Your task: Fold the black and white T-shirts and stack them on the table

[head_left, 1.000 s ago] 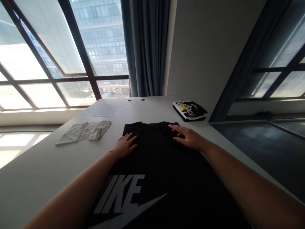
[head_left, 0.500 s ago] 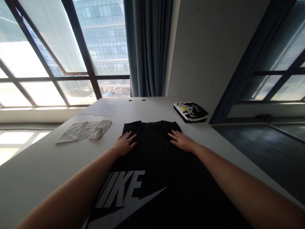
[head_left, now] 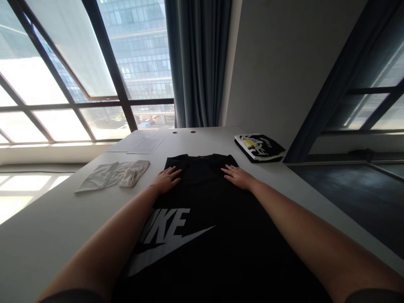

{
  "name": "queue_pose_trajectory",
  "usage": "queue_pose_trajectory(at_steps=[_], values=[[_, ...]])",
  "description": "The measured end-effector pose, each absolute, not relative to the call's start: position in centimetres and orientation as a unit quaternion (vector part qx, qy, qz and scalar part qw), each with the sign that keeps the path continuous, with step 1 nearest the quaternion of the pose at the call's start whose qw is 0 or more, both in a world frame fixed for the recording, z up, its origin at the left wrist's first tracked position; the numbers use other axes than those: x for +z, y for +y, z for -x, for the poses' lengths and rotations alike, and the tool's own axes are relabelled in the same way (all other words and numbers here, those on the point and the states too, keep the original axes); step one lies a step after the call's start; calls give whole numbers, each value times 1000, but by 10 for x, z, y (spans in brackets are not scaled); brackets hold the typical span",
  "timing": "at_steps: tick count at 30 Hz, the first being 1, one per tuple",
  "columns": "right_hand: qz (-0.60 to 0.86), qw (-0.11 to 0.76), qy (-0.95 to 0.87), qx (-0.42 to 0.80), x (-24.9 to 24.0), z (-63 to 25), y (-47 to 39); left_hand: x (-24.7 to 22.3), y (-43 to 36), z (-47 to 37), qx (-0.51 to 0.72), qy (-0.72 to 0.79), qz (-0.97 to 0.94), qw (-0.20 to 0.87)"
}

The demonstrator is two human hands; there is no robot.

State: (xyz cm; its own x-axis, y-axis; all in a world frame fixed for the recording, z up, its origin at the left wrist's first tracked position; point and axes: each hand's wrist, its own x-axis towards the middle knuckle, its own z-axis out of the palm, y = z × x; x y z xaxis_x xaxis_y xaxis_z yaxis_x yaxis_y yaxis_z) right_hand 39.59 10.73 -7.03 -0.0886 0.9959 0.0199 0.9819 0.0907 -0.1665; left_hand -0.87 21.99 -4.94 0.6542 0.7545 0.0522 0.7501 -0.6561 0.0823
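Head view: both hands show a released grip, fingers spread; the left hand and right hand rest on either side of the black shirt, holding none of it. The shirt is spread out, unfolded, from frame centre to the bottom edge, on the table. Pale, loosely bunched cloth lies left of centre; folded clothing sits right of centre. The shirt's hem is lost at the bottom, part of its print is covered by the left forearm, and dark fabric masks any creases.
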Motion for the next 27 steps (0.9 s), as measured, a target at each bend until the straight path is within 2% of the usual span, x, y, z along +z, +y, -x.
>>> queue_pose_trajectory(at_steps=[10,20,27], values=[[636,198,-743,66,-73,-428,97,-46,213,23,108,436,-893,35],[652,152,-736,101,-62,-446,79,-59,160,92,78,485,-868,68],[647,173,-737,92,-65,-447,83,-48,136,108,140,434,-880,132]])
